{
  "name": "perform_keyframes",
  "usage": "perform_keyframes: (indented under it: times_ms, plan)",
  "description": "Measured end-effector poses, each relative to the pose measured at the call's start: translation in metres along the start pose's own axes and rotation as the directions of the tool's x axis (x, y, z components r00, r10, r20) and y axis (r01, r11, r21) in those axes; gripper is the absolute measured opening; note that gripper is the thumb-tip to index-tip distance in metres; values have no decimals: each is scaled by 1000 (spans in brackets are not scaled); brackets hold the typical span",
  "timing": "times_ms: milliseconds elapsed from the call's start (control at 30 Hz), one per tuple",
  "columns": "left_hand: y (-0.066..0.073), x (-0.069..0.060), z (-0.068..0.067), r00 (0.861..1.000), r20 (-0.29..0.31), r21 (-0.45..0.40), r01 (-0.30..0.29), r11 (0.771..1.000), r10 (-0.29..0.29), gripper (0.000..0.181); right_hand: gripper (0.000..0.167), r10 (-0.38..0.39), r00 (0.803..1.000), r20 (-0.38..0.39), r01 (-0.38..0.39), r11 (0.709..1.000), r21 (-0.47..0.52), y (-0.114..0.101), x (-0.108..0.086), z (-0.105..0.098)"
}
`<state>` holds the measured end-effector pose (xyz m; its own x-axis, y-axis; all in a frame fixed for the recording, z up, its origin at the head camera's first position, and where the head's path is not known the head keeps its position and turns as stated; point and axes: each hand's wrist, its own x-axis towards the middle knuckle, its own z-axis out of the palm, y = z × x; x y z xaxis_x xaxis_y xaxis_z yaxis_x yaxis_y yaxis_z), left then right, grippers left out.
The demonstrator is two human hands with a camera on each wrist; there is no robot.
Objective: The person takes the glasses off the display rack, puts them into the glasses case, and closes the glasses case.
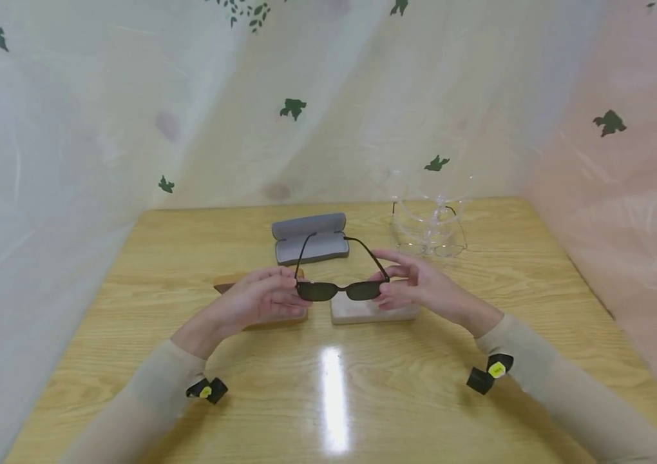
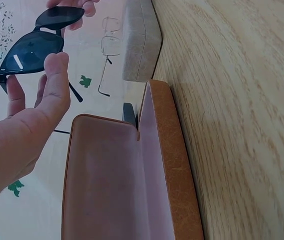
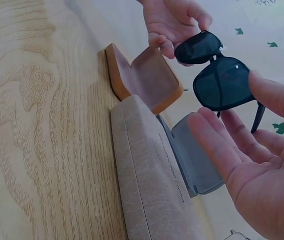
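Sunglasses (image 1: pixel 318 292) are pinched at both ends — by the fingers of the left hand (image 1: pixel 259 296) and the right hand (image 1: pixel 421 283), presumably for balance — above the table (image 1: pixel 270 386). Below, the brown case (image 2: pixel 176 155) is opened, only lining seen; the beige case (image 3: pixel 139 170) is closed, contents hidden. Beyond, the grey case (image 1: pixel 308 225) is opened, nothing visible inside. Farthest, glasses (image 1: pixel 449 251) are set by a clear stand (image 1: pixel 436 221).
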<state>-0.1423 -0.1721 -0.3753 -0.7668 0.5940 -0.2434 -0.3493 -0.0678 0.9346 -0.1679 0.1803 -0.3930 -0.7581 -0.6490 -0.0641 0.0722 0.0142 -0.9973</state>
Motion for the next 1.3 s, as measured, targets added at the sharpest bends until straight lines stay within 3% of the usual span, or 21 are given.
perform_keyframes:
  times_ms: [333,500,933,1300]
  plan:
    - [4,0,3,1000,2,-17,-4,1000,4,11,66,-22,1000,-12,22,1000,6,3,-2,-4]
    - [4,2,4,1000,-11,-14,-8,1000,7,14,60,-22,999,-26,22,1000,-5,4,-2,-4]
    - [0,3,1,999,-8,6,-34,999,34,20,50,-2,996,88,5,999,-33,4,-4,-1]
    - [-1,0,4,999,-11,18,-31,999,31,19,47,8,992,126,1,997,-72,4,-7,-3]
